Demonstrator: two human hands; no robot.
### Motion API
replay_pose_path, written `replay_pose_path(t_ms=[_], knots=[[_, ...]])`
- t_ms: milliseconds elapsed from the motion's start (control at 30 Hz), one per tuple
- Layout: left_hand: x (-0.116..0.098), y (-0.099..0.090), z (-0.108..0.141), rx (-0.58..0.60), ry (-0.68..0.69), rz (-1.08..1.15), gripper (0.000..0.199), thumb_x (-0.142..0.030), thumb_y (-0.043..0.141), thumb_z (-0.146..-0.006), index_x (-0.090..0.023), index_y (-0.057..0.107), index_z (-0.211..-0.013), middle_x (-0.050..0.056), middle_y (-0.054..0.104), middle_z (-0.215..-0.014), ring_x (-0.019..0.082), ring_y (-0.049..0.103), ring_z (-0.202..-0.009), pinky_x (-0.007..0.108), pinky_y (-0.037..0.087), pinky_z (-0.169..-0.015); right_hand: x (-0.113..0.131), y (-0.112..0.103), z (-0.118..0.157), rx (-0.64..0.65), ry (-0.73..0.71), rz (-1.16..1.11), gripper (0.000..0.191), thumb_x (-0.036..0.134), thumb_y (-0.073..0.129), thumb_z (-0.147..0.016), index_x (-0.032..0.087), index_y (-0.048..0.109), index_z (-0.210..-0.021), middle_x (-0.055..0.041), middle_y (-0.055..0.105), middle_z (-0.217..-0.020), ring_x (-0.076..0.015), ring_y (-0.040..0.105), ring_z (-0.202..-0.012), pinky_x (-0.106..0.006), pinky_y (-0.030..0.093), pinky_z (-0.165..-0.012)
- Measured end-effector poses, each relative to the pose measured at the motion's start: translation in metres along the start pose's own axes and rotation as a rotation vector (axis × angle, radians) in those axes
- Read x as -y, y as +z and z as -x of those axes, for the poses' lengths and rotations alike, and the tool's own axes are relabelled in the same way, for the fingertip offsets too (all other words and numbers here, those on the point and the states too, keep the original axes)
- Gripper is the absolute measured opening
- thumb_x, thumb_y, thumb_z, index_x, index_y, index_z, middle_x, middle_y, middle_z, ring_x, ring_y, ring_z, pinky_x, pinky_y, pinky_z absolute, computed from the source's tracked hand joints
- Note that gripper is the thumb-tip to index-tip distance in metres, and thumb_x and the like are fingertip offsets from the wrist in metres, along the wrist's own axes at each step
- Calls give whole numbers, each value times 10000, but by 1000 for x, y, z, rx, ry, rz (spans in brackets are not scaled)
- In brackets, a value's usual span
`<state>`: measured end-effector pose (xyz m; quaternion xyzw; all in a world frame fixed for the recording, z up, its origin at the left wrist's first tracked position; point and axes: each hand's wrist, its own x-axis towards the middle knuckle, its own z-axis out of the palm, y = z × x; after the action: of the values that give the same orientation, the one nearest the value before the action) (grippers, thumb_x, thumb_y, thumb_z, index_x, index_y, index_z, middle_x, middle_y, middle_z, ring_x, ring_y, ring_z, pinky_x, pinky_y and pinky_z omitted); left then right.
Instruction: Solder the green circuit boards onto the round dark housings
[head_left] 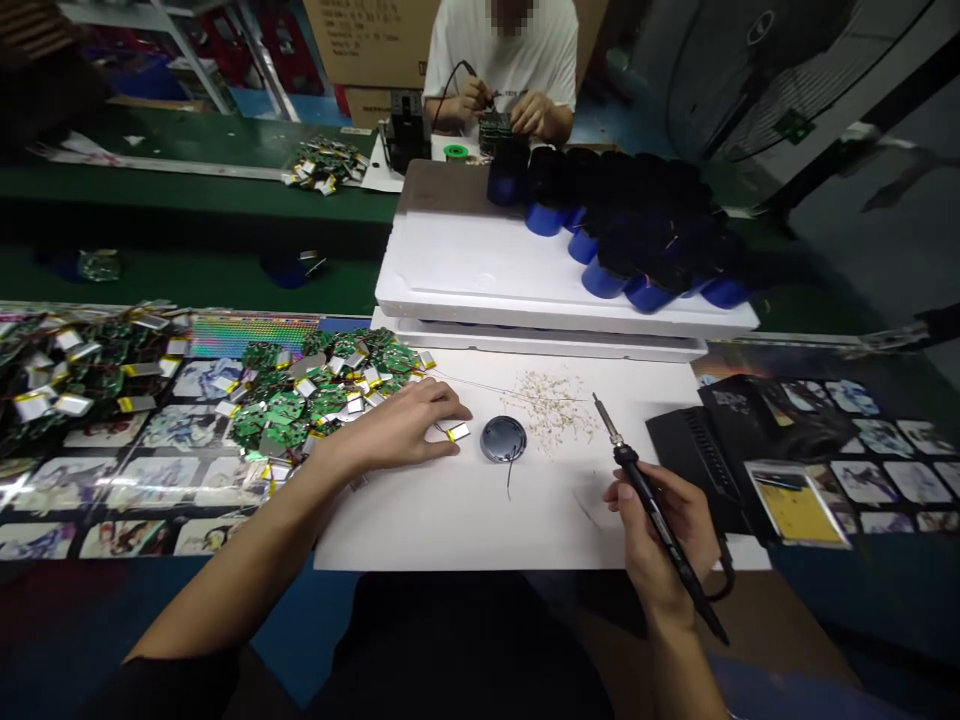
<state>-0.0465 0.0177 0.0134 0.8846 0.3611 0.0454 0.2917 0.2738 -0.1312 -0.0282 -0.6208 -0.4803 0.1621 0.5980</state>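
My left hand (412, 425) rests on the white work surface with thumb and fingers apart. Between their tips lies a small silver battery with yellow tape (457, 432); whatever may be under the palm is hidden. Just right of it sits a round dark speaker-like disc (503, 439) with a thin black lead. In my right hand (667, 530) is a black soldering iron (651, 500), its metal tip pointing up and left, above the surface. A thin strand of wire (517, 391) runs from near my left hand toward that tip.
Green circuit boards with batteries (322, 390) are heaped at left. Small pale clippings (559, 405) are scattered behind the disc. Stacked white foam trays (465, 265) bear several blue cups (604, 280). A black box-shaped unit (697, 460) stands right. Opposite, a person (504, 60) handles boards.
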Motion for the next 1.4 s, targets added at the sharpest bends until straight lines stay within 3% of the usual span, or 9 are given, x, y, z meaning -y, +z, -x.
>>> replay_pose_path(t_ms=[267,467,600,700,933,1100,1233,1300,1400], knots=[[1,7,-3,-124,2,153,113,-247,630,-1006,-195,679,-1095,53,697,-992,219,655,-930,328,489,-827,34,42,-3,94,-148,-262,263,243,645,-1059,270,652,-1320,-93,825,-1212,-174,798,-643,-285,604,-483],[-9,0,-6,-443,27,981,286,-364,831,-912,-171,658,-1033,29,684,-939,131,673,-760,246,522,-670,31,63,1,197,-283,-277,231,142,543,-1082,237,655,-1261,-83,825,-1170,-196,832,-801,-340,671,-632],[-16,0,-6,-326,148,1345,304,-346,884,-889,-154,660,-964,29,684,-884,143,732,-757,264,601,-720,35,80,-2,338,-409,-119,439,77,766,-925,226,613,-1309,-111,795,-1194,-284,783,-1189,-397,671,-848],[-21,3,-7,-234,209,1474,292,-306,912,-863,-143,674,-911,34,686,-925,159,768,-788,276,630,-755,40,93,-3,353,-484,-32,563,83,839,-869,240,582,-1345,-143,762,-1313,-249,779,-1131,-350,655,-769],[-26,8,-7,-91,230,1671,333,-353,932,-833,-140,686,-906,60,724,-944,182,781,-759,259,624,-675,46,101,-1,256,-491,-72,506,-2,778,-882,252,620,-1290,-37,738,-1074,-170,752,-966,-347,691,-829],[-21,5,-1,177,257,1651,441,-560,778,-942,-133,677,-902,130,771,-898,129,637,-451,209,379,-393,40,102,1,194,-437,-167,553,-25,776,-871,277,629,-1310,-24,715,-1094,-168,751,-1002,-322,720,-776],[-23,6,-8,-206,73,1434,399,-499,799,-947,-137,644,-884,58,739,-873,-9,333,-390,176,181,-399,42,105,1,170,-381,-290,584,-63,730,-885,285,619,-1341,-25,704,-1140,-157,746,-1051,-279,729,-742],[-25,9,-12,-418,5,1251,382,-474,850,-905,-143,660,-907,22,693,-867,11,382,-478,177,249,-458,45,107,0,174,-374,-320,582,-69,707,-898,289,615,-1348,-28,700,-1160,-160,748,-1057,-286,737,-729],[-25,12,-16,-476,9,1023,348,-475,837,-915,-149,729,-964,49,704,-954,82,548,-664,211,402,-603,45,108,0,163,-392,-312,573,-60,700,-907,293,608,-1349,-31,699,-1163,-166,753,-1048,-298,741,-714]])
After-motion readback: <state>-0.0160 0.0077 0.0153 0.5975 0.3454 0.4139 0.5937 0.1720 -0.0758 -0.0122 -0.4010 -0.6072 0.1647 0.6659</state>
